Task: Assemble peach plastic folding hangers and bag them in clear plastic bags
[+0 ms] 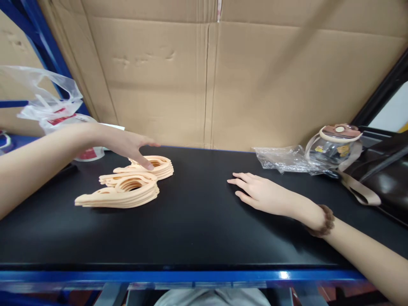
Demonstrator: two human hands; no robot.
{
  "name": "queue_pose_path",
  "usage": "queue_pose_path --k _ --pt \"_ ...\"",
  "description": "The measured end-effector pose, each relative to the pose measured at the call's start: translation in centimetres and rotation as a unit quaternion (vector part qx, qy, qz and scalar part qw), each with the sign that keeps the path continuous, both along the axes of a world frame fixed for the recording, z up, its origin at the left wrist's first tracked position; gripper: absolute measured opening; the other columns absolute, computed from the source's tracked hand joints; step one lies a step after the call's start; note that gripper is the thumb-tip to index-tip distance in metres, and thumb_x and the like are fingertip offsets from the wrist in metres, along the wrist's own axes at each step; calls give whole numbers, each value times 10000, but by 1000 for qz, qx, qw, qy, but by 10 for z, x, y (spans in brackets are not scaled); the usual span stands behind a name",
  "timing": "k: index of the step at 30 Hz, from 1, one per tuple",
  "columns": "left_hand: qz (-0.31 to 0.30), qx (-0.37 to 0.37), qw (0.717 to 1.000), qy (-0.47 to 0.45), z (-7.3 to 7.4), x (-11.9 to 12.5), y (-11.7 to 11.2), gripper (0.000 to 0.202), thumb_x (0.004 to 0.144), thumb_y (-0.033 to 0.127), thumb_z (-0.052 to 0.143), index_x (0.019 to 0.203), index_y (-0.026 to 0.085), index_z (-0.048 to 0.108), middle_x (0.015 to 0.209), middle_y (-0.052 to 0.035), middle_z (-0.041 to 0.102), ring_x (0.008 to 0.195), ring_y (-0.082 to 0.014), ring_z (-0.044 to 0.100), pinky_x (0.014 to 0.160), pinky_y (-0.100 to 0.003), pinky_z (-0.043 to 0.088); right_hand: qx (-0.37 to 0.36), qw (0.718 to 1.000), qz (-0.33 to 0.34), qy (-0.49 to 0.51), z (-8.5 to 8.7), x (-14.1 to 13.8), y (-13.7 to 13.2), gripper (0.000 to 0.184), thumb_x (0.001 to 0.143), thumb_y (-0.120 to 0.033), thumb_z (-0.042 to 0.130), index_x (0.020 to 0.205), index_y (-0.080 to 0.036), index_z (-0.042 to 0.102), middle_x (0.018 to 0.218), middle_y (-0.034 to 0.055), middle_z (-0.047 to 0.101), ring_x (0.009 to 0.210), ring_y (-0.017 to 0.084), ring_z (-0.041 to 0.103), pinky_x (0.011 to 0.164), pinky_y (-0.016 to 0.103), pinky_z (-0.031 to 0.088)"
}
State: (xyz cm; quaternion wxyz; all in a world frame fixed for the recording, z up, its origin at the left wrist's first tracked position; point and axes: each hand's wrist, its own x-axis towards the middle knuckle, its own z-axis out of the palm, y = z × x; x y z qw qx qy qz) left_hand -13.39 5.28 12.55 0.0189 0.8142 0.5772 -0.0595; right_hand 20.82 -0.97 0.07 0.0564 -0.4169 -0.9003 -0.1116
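Two stacks of cream plastic pieces, which look like folded clothes hangers, lie left of centre on the black tabletop [194,229]. The near stack of hangers [127,199] shows its curved hollow end facing right. Behind it, the far stack of hangers [164,168] is partly covered by my left hand [124,144]. That hand reaches over the far stack with thumb and fingers apart; whether the thumb touches the top piece I cannot tell. My right hand [264,193], palm down with fingers spread, is at the tabletop right of centre and holds nothing.
A plastic bag [60,110] with a white and red tub stands at the back left. On the right are a crinkled clear wrapper [283,158], a clear bottle [334,146] with a strap, and a dark bag [382,170]. Cardboard [159,85] walls the back; a blue rail [178,276] edges the front.
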Motion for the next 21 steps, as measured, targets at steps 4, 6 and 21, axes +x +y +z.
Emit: queue_pose_path --k 4,6,21 --pt "-17 -89 995 -29 -9 -12 13 615 788 331 686 1344 168 477 1379 -76 549 1195 -214 541 1015 -417 398 7 1000 5 9 0 -1 -1 442 983 -318 369 1336 -106 527 1373 212 525 1274 319 503 1045 487 424" --pt "-40 -95 993 -58 -14 -14 16 552 805 304 651 1315 154 505 1310 -67 611 1115 -176 589 952 -343 452 13 1000 5 5 -1 -1 -1 445 986 -322 362 1335 -102 527 1372 214 525 1269 324 506 1041 492 427" --pt "-91 151 984 -28 -24 4 8 436 896 388 516 1274 173 537 1194 -51 653 1009 -183 594 907 -313 433 16 1000 7 24 -4 -1 -1 444 990 -332 343 1317 -108 541 1355 206 544 1261 320 513 1022 491 433"
